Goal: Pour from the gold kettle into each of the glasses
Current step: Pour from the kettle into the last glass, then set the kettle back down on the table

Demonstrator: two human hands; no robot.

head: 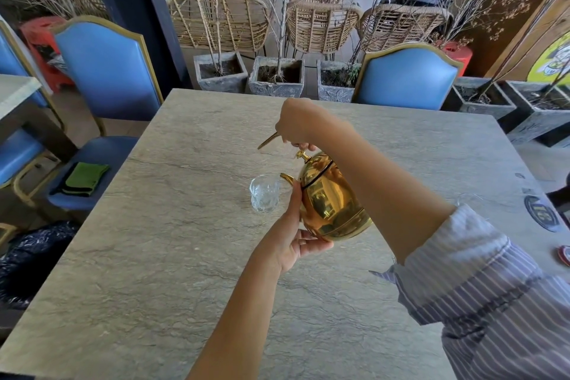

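The gold kettle (pixel 331 197) hangs above the stone table (pixel 160 256), tilted to the left so its spout points at the rim of a clear cut glass (pixel 264 193) standing near the table's middle. My right hand (pixel 297 126) grips the kettle's handle from above. My left hand (pixel 293 234) cups the kettle's underside and left flank, fingers against the metal. No stream of liquid is visible between spout and glass. Only one glass is clearly in view; my right forearm hides the table behind it.
Blue padded chairs stand at the far left (pixel 108 71) and far right (pixel 407 80) of the table. A green cloth (pixel 83 177) lies on the left chair's seat. Round coasters (pixel 543 213) lie near the table's right edge. Stone planters (pixel 277 77) line the far side.
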